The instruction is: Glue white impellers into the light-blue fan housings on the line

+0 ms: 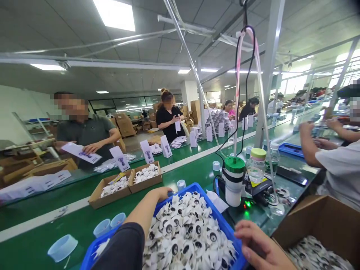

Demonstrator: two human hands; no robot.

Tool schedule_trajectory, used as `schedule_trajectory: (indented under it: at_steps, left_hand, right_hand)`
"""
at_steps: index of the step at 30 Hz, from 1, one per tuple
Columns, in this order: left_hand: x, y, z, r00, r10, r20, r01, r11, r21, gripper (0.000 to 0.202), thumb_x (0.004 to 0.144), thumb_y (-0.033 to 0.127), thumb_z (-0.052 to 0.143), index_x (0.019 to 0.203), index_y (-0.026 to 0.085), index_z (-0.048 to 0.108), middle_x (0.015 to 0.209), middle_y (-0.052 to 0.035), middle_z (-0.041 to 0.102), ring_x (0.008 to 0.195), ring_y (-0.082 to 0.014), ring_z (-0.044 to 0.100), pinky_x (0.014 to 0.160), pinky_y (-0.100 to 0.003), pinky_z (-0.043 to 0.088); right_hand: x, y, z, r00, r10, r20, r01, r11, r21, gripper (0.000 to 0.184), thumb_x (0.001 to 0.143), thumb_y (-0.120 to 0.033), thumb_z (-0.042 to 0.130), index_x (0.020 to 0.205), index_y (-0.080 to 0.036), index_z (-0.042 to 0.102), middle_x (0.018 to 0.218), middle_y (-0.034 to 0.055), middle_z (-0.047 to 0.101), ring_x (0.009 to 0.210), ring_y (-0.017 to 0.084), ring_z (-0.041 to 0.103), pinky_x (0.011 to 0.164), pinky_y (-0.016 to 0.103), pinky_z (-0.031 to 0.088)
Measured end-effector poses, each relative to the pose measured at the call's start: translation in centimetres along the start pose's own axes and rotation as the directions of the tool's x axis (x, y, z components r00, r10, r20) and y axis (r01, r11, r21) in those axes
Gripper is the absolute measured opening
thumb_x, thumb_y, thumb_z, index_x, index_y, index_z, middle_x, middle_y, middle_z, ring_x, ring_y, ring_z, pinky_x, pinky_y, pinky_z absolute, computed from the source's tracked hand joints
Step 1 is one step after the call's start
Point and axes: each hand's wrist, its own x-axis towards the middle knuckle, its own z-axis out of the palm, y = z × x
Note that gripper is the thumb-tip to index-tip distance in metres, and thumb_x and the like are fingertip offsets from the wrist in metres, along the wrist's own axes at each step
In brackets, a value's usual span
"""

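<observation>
A blue tray (201,189) is heaped with small white fan impellers (185,228) with dark round hubs. My left hand (159,194) reaches across to the tray's far left corner and grips the rim there; part of its fingers is hidden. At the right side of the tray my right hand (260,243) has its fingers bent over the rim and its thumb outside. Under my left sleeve, another blue tray (91,249) shows in part, with a white piece in it.
Light-blue plastic rings (62,248) lie on the green bench (30,228). Two cardboard boxes (112,198) of white parts stand beyond. A green-lidded device (234,183) with cables, jars and a phone are to the right. A larger carton (317,213) sits lower right. Co-workers handle white boxes opposite.
</observation>
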Motion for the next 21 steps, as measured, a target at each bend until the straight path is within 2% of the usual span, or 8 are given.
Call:
schedule_trajectory:
  at_steps: [2, 4, 6, 8, 11, 14, 17, 21]
  left_hand:
    - [-0.8, -0.1, -0.7, 0.999, -0.027, -0.02, 0.026, 0.999, -0.023, 0.027, 0.095, 0.036, 0.063, 0.11, 0.013, 0.064, 0.104, -0.0057, 0.066, 0.089, -0.0193, 0.067, 0.078, -0.036, 0.057]
    - [-1.9, -0.5, -1.9, 0.994, -0.056, -0.09, 0.051, 0.997, -0.053, 0.032, 0.094, 0.036, 0.063, 0.116, 0.013, 0.062, 0.11, -0.0075, 0.065, 0.095, -0.0217, 0.066, 0.084, -0.04, 0.057]
    - [-3.1, -0.8, -3.4, 0.981, -0.084, -0.175, 0.069, 0.993, -0.091, 0.045, 0.089, 0.032, 0.067, 0.127, 0.011, 0.054, 0.121, -0.0128, 0.06, 0.107, -0.0254, 0.063, 0.094, -0.044, 0.053]
    - [-4.9, -0.7, -4.7, 0.967, -0.096, -0.235, 0.066, 0.989, -0.132, 0.061, 0.084, 0.029, 0.067, 0.136, 0.01, 0.043, 0.13, -0.0173, 0.054, 0.118, -0.0271, 0.058, 0.103, -0.043, 0.048]
    - [-9.5, 0.5, -6.3, 0.967, -0.058, -0.247, 0.015, 0.985, -0.172, 0.059, 0.083, 0.034, 0.063, 0.136, 0.016, 0.044, 0.135, -0.0127, 0.052, 0.125, -0.0266, 0.054, 0.107, -0.039, 0.045]
    - [-16.1, 2.6, -7.0, 0.974, 0.026, -0.223, -0.071, 0.977, -0.199, 0.054, 0.084, 0.039, 0.063, 0.133, 0.022, 0.049, 0.137, -0.0108, 0.053, 0.127, -0.0305, 0.051, 0.107, -0.044, 0.044]
    - [-22.4, 4.8, -6.2, 0.984, 0.026, -0.178, -0.07, 0.967, -0.246, 0.056, 0.086, 0.039, 0.063, 0.139, 0.031, 0.045, 0.141, -0.0075, 0.053, 0.13, -0.0317, 0.051, 0.108, -0.048, 0.045]
    - [-27.1, 8.2, -3.6, 0.996, -0.013, -0.085, -0.018, 0.932, -0.363, 0.07, 0.082, 0.03, 0.065, 0.144, 0.039, 0.035, 0.146, -0.0037, 0.052, 0.132, -0.0316, 0.052, 0.11, -0.053, 0.044]
  right_hand:
    - [0.3, 0.0, -0.3, 0.963, -0.087, -0.254, 0.033, 0.977, -0.211, 0.033, 0.094, -0.044, 0.058, 0.125, -0.033, 0.06, 0.137, 0.0105, 0.049, 0.116, 0.029, 0.059, 0.09, 0.042, 0.057]
    - [1.4, 0.5, -1.1, 0.829, -0.226, -0.511, 0.003, 0.916, -0.401, 0.049, 0.09, -0.042, 0.063, 0.136, -0.031, 0.05, 0.147, 0.0128, 0.037, 0.134, 0.034, 0.043, 0.105, 0.054, 0.046]
    - [3.2, 1.2, -2.2, 0.717, -0.301, -0.629, 0.013, 0.908, -0.42, 0.068, 0.085, -0.045, 0.069, 0.143, -0.027, 0.039, 0.15, 0.0159, 0.03, 0.141, 0.038, 0.032, 0.112, 0.061, 0.033]
    - [5.2, 2.0, -3.2, 0.763, -0.205, -0.613, 0.087, 0.972, -0.217, 0.082, 0.081, -0.051, 0.071, 0.147, -0.024, 0.03, 0.15, 0.019, 0.031, 0.136, 0.038, 0.041, 0.111, 0.063, 0.033]
    - [7.3, 2.4, -4.3, 0.948, 0.079, -0.309, -0.003, 0.971, 0.239, 0.072, 0.078, -0.056, 0.074, 0.134, -0.021, 0.044, 0.13, 0.0181, 0.056, 0.117, 0.035, 0.059, 0.1, 0.055, 0.048]
    - [7.7, 2.1, -4.6, 0.958, 0.175, -0.228, -0.089, 0.935, 0.342, 0.065, 0.065, -0.048, 0.087, 0.117, -0.024, 0.056, 0.117, 0.0114, 0.066, 0.106, 0.032, 0.065, 0.086, 0.043, 0.058]
    - [7.7, 1.5, -4.3, 0.97, 0.219, -0.108, -0.155, 0.895, 0.419, 0.064, 0.066, -0.056, 0.083, 0.117, -0.026, 0.058, 0.117, 0.0116, 0.066, 0.099, 0.035, 0.068, 0.073, 0.044, 0.061]
    - [9.7, -1.1, -3.8, 0.956, 0.283, 0.079, -0.274, 0.764, 0.584, 0.057, 0.068, -0.058, 0.077, 0.114, -0.03, 0.059, 0.093, 0.0074, 0.07, 0.077, 0.032, 0.07, 0.058, 0.044, 0.059]
